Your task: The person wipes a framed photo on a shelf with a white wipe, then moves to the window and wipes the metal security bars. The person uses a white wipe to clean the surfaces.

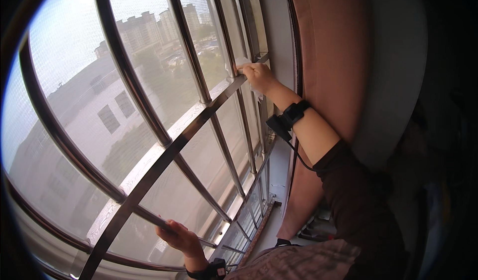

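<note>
Metal window bars (190, 52) cross the view, joined by a flat metal crossbar (151, 168). My right hand (258, 77) is up at the crossbar near its far end, fingers curled around a white cloth or tissue (242, 61) that lies against the bar joint; part of it hangs below the hand. My left hand (177, 235) is lower down, at a round bar below the crossbar, its fingers wrapped around that bar. Each wrist wears a black strap with a small device (293, 115), and a cable runs from the right one.
A window screen (157, 93) lies behind the bars, with buildings and trees outside. A pinkish-brown curtain (332, 56) hangs close to my right arm. The window sill (267, 226) and a dark rack-like object (317, 224) are below.
</note>
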